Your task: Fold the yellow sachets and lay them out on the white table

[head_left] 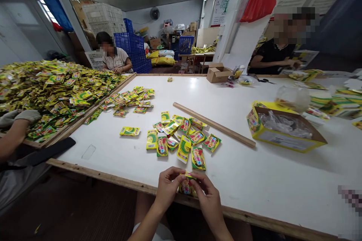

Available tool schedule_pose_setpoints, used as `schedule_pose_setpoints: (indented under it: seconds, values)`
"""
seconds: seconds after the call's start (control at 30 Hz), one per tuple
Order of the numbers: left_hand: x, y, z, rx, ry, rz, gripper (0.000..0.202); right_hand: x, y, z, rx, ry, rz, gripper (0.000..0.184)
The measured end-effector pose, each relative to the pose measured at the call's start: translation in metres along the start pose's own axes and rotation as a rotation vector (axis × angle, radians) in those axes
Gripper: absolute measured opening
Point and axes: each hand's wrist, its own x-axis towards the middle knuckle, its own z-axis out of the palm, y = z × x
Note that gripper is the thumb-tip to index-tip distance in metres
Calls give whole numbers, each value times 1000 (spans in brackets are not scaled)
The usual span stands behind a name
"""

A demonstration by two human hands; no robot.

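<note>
Stretching off toward 12 o'clock from its near edge, the white bench (268, 184) is filling the middle of the view. At 10 o'clock a heap (56, 86) of yellow-green packets is rising, and at 2 o'clock an open carton (278, 137) is holding clear plastic (278, 122). A wooden strip (213, 124) is lying at 1 o'clock, beside a loose cluster of packs (184, 149) at 12 o'clock. Right at the near edge, the left hand (169, 188) and right hand (208, 197) are holding one small pack (185, 189) between them, each grip narrow, pinching near its upper end. Whether its base is touching the bench, I cannot tell. It is looking light, likely thin card: stiff along its folds, crushable across the broad face, slightly slippery where glossy. Holding it by the narrow side edges, close to the corners, is probably sparing it from creasing.
</note>
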Motion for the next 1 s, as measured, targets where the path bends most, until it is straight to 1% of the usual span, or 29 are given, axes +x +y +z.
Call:
schedule_pose_setpoints:
  seconds: [0.17,0.33,0.4,0.53,0.63,0.77,0.83,0.87,0.9,0.93,1.0]
  values:
    - [2,2,4,-86,20,-26,17,2,-2,0,-1,9,6,30]
    - [5,4,6,-109,33,-35,17,2,0,1,-9,-5,-6,25]
    - [5,3,7,-107,35,-27,17,1,4,2,-13,12,3,26]
    - [5,0,8,-103,24,0,19,-2,11,0,3,55,43,40]
    - [4,-1,8,-93,4,2,22,-2,13,0,5,20,61,43]
    - [4,-1,8,-66,-28,5,23,0,10,6,-25,-102,103,49]
    - [5,2,9,-37,-48,20,24,1,8,5,-58,-136,113,49]
    - [7,5,9,-8,-56,36,24,1,7,1,-78,-125,109,48]
    - [10,8,8,37,-55,59,25,0,5,-7,-109,-82,95,47]
    - [15,11,5,100,-39,94,25,-2,3,-18,-152,-2,77,47]
    - [28,17,-4,267,55,197,23,-8,-2,-50,-256,220,26,49]
